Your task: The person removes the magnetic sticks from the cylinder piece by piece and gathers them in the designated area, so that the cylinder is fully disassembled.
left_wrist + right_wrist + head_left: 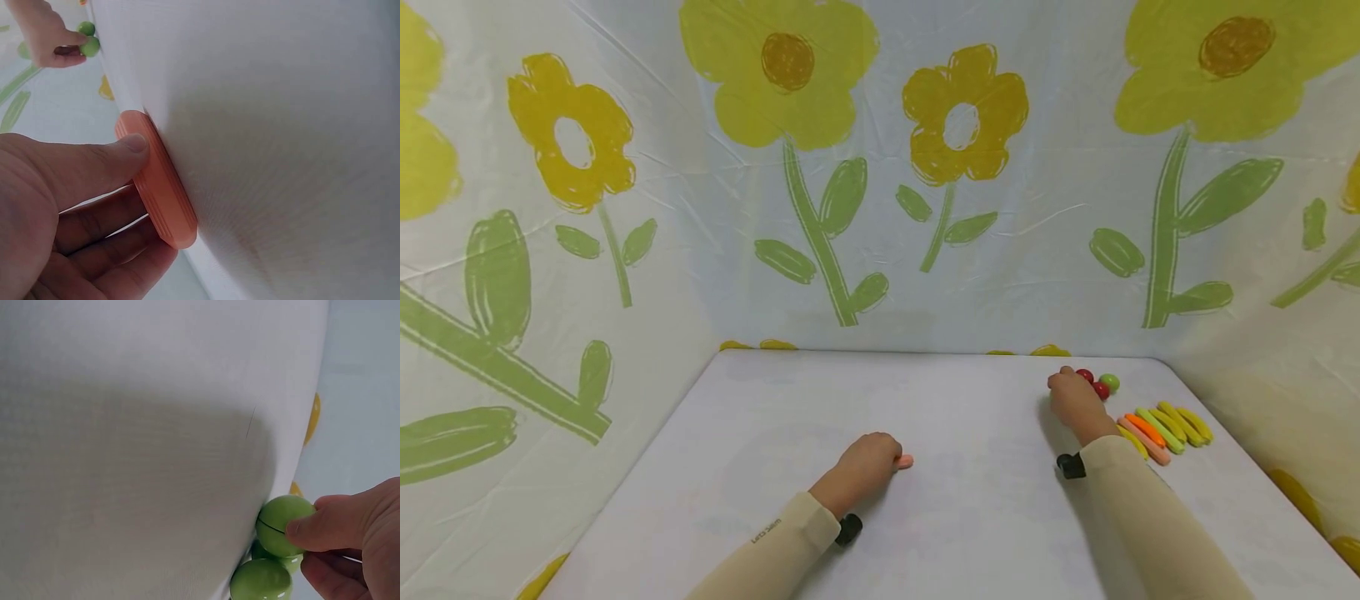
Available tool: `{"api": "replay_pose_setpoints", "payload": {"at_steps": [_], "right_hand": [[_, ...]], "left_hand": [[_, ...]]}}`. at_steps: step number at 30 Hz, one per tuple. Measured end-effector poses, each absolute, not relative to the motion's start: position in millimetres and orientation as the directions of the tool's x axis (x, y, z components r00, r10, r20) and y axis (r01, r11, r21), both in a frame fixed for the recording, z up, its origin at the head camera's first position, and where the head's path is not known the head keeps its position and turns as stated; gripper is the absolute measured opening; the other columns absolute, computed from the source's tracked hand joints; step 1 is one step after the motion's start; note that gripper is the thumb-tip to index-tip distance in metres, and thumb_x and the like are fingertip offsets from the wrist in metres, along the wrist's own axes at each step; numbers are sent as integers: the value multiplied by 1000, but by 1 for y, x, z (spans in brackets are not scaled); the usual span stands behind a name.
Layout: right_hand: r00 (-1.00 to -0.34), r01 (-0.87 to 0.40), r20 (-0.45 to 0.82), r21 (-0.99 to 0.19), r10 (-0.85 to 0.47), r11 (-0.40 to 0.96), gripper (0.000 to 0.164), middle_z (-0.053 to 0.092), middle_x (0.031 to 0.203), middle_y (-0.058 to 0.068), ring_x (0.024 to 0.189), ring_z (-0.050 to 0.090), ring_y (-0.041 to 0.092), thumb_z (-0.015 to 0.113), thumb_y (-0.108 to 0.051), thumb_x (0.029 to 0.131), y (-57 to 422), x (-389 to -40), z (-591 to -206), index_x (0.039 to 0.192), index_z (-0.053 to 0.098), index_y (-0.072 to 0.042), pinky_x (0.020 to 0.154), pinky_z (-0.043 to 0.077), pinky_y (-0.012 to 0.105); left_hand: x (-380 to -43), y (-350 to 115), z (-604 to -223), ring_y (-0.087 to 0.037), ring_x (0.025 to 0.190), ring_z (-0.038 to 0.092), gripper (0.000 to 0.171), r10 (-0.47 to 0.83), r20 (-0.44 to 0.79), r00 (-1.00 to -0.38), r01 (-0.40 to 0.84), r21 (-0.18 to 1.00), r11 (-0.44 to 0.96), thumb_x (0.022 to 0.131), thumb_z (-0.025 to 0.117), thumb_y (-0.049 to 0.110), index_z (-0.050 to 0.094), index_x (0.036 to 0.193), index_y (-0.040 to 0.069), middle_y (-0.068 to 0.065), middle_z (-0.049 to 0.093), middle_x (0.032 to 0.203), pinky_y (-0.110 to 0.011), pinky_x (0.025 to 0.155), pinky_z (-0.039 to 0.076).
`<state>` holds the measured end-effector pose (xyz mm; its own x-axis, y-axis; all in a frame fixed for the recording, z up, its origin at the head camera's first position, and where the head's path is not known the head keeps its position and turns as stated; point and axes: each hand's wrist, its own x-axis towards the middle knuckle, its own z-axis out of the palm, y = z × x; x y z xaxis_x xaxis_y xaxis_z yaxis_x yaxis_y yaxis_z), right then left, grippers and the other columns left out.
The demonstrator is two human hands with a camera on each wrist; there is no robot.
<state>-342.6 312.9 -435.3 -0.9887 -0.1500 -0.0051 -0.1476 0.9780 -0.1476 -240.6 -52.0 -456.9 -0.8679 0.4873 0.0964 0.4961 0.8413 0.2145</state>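
In the left wrist view a salmon-orange ridged toy stick (164, 187) with rounded ends is pinched between the thumb and fingers of my left hand (863, 468). It lies close over the white tabletop, and only one end of the stick shows past the hand in the head view. Toward the far right of the table, my right hand (1075, 404) pinches a green toy ball (278, 519) with a dark seam around it. Right beside that ball is another green ball (261, 579), with one more partly hidden behind.
Two red balls (1101, 390) and a green ball (1109, 382) sit just beyond my right hand. Nearer the table's right edge lies a row with a pink stick (1144, 440), an orange piece (1146, 431), a light green piece (1161, 431) and yellow bananas (1182, 422). A flowered cloth (880, 325) surrounds the table.
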Motion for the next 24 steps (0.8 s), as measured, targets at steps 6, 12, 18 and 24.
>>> {"api": "replay_pose_setpoints", "payload": {"at_steps": [6, 12, 18, 24], "right_hand": [[-988, -151, -1, -160, -153, 976, 28, 56, 105, 26, 97, 57, 39, 61, 1, 89, 312, -339, -434, 117, 62, 8, 89, 52, 54], [-978, -204, 79, -141, -194, 969, 30, 57, 108, 26, 100, 57, 41, 60, 1, 89, 302, -335, -431, 119, 63, 7, 90, 51, 55], [-947, -316, 118, -200, -297, 927, 30, 60, 112, 22, 107, 57, 40, 64, 1, 86, 258, -320, -427, 116, 65, 4, 93, 50, 53], [-895, -439, 67, -306, -440, 845, 27, 65, 115, 10, 114, 59, 31, 71, -4, 85, 202, -295, -430, 111, 70, -6, 99, 48, 48]], "left_hand": [[-239, -51, -453, -13, 77, 61, 32, 481, 81, -873, 486, 217, 847, 96, 59, 33, 69, 75, 10, 2, 64, 75, -25, 76, 52], [-240, -50, -454, -14, 79, 62, 31, 467, 68, -882, 471, 191, 861, 95, 59, 35, 71, 79, 11, 2, 66, 78, -25, 78, 52], [-240, -50, -455, -15, 83, 65, 32, 461, 64, -885, 464, 193, 865, 95, 58, 37, 75, 86, 10, 1, 71, 85, -26, 79, 53], [-241, -52, -456, -13, 78, 63, 30, 485, 90, -870, 493, 206, 845, 94, 60, 34, 75, 85, 10, 2, 70, 82, -24, 76, 52]]}}
